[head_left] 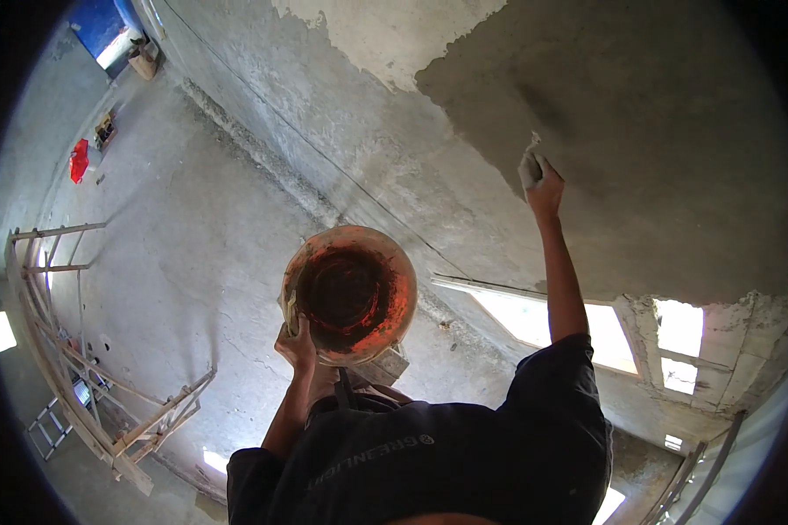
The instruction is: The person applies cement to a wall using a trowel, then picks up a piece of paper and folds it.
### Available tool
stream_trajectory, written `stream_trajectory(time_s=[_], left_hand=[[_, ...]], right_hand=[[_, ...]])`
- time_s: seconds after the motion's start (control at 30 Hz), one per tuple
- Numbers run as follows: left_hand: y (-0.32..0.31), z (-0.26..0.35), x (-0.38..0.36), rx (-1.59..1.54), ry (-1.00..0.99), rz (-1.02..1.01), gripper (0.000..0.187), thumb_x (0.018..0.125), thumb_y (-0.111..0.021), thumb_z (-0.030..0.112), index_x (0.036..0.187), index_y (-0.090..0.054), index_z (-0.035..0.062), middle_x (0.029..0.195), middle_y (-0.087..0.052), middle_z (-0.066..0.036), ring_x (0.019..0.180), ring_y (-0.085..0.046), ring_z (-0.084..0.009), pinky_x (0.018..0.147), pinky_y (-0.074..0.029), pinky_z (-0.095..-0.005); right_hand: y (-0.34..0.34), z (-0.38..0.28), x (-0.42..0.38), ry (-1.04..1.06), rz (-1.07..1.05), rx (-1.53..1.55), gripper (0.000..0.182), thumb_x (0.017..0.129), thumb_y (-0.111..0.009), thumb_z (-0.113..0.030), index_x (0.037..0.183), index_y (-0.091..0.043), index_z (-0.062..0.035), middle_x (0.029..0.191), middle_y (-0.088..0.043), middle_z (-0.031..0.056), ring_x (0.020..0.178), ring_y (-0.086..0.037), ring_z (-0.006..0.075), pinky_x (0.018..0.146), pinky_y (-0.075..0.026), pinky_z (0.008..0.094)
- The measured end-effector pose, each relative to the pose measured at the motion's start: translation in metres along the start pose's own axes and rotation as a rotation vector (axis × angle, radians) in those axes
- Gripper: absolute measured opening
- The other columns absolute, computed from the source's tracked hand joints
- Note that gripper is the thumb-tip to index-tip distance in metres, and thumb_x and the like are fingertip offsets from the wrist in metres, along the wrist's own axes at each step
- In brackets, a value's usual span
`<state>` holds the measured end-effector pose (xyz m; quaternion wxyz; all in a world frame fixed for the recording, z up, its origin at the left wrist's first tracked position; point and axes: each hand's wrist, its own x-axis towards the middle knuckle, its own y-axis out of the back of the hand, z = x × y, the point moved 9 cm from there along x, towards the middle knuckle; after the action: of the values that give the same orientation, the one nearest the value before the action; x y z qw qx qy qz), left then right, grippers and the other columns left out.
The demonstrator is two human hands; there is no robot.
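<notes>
Left hand (298,348) grips the bowl (400,302) at the near-left part of its rim, fingers on the outer wall. Bowl is up in front of the torso, mouth facing the camera, dark residue inside, orange wall showing. Right hand (542,182) is raised to the wall (394,149), closed on a small pale tool (535,140); exact kind unclear, mostly hidden by the fist. It's at the dark grey patch (648,175), near its left edge; contact can't be confirmed.

Handling, as judged: firm left grip, bowl level and close to the body, since one-sided hold lets it tip. Right wrist loose, tool nearly flat, light even pressure; digging in an edge would likely score the surface. Overlap strokes along the patch's ragged left edge so no ridge forms. Right arm is stretched far, so standing nearer would steady it. Feet clear of the wooden frame (162,420).
</notes>
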<state>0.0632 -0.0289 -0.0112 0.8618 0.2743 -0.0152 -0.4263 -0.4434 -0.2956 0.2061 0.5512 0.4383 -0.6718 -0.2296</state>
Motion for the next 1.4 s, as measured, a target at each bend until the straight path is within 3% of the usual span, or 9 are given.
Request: stream_trajectory(time_s=[0.07, 0.13, 0.27, 0.33, 0.47, 0.97, 1.07, 1.33, 1.4], left_hand=[[0.001, 0.008, -0.001, 0.058, 0.038, -0.047, 0.028, 0.079, -0.066, 0.019, 0.078, -0.065, -0.0084, 0.069, -0.065, -0.017, 0.060, -0.062, -0.0224, 0.057, -0.048, -0.0359], [-0.001, 0.002, -0.002, -0.005, 0.022, -0.017, 0.027, 0.079, -0.066, 0.019, 0.079, -0.066, -0.0085, 0.069, -0.065, -0.017, 0.059, -0.061, -0.0221, 0.057, -0.048, -0.0359], [-0.001, -0.004, -0.002, -0.041, 0.037, -0.008, 0.027, 0.079, -0.065, 0.018, 0.081, -0.066, -0.0087, 0.068, -0.065, -0.016, 0.058, -0.060, -0.0207, 0.056, -0.047, -0.0358], [0.002, 0.007, -0.003, -0.034, 0.030, 0.001, 0.027, 0.079, -0.065, 0.018, 0.081, -0.066, -0.0087, 0.068, -0.065, -0.016, 0.059, -0.061, -0.0210, 0.056, -0.048, -0.0359], [0.003, 0.009, -0.003, 0.008, 0.043, -0.023, 0.026, 0.079, -0.065, 0.018, 0.082, -0.066, -0.0085, 0.070, -0.066, -0.017, 0.060, -0.061, -0.0216, 0.057, -0.048, -0.0359], [-0.003, -0.004, -0.001, 0.008, 0.045, -0.030, 0.028, 0.079, -0.066, 0.019, 0.083, -0.066, -0.0088, 0.070, -0.066, -0.018, 0.060, -0.061, -0.0228, 0.057, -0.048, -0.0360], [-0.001, 0.006, -0.002, -0.006, 0.035, -0.020, 0.028, 0.079, -0.067, 0.019, 0.084, -0.066, -0.0089, 0.070, -0.065, -0.018, 0.060, -0.062, -0.0228, 0.058, -0.049, -0.0363], [-0.004, 0.000, 0.001, -0.012, -0.010, 0.013, 0.025, 0.079, -0.066, 0.018, 0.078, -0.065, -0.0070, 0.065, -0.064, -0.016, 0.057, -0.060, -0.0204, 0.054, -0.047, -0.0352], [-0.003, -0.003, -0.003, 0.003, 0.015, 0.016, 0.025, 0.079, -0.066, 0.018, 0.076, -0.064, -0.0067, 0.064, -0.063, -0.016, 0.056, -0.059, -0.0195, 0.053, -0.046, -0.0347]], right_hand=[[0.000, -0.026, 0.005, 0.174, 0.097, -0.102, 0.028, 0.077, -0.067, -0.019, 0.101, -0.061, -0.0041, 0.090, -0.065, 0.0148, 0.083, -0.064, 0.0288, 0.071, -0.050, 0.0370], [-0.020, -0.001, 0.010, -0.036, 0.013, -0.453, 0.036, 0.077, -0.066, -0.019, 0.111, -0.057, -0.0101, 0.098, -0.062, 0.0154, 0.087, -0.062, 0.0324, 0.072, -0.050, 0.0407], [-0.047, 0.034, 0.013, -0.090, -0.002, -0.248, 0.040, 0.077, -0.067, -0.013, 0.114, -0.054, -0.0090, 0.112, -0.055, 0.0168, 0.093, -0.059, 0.0385, 0.077, -0.049, 0.0436], [-0.044, 0.028, 0.010, -0.075, 0.063, -0.507, 0.037, 0.078, -0.066, -0.012, 0.113, -0.056, -0.0123, 0.117, -0.052, 0.0172, 0.094, -0.058, 0.0401, 0.077, -0.049, 0.0448], [-0.042, 0.040, 0.010, -0.186, 0.061, -0.504, 0.035, 0.077, -0.069, -0.016, 0.110, -0.057, -0.0137, 0.114, -0.053, 0.0193, 0.093, -0.058, 0.0395, 0.076, -0.049, 0.0453], [-0.025, 0.023, 0.010, 0.167, 0.065, -0.211, 0.029, 0.076, -0.071, -0.019, 0.099, -0.062, -0.0044, 0.096, -0.059, 0.0169, 0.088, -0.058, 0.0361, 0.073, -0.047, 0.0409], [-0.029, 0.031, 0.019, 0.028, -0.042, -0.105, 0.032, 0.077, -0.068, -0.020, 0.103, -0.062, -0.0030, 0.100, -0.064, 0.0166, 0.095, -0.060, 0.0321, 0.082, -0.047, 0.0387], [-0.028, 0.013, 0.017, 0.064, -0.342, 0.044, 0.026, 0.082, -0.065, -0.020, 0.100, -0.062, -0.0005, 0.084, -0.066, 0.0136, 0.074, -0.065, 0.0205, 0.064, -0.049, 0.0301], [-0.022, 0.006, 0.023, -0.025, -0.428, 0.024, 0.029, 0.082, -0.066, -0.022, 0.101, -0.062, -0.0004, 0.090, -0.065, 0.0160, 0.081, -0.064, 0.0251, 0.070, -0.049, 0.0326]])
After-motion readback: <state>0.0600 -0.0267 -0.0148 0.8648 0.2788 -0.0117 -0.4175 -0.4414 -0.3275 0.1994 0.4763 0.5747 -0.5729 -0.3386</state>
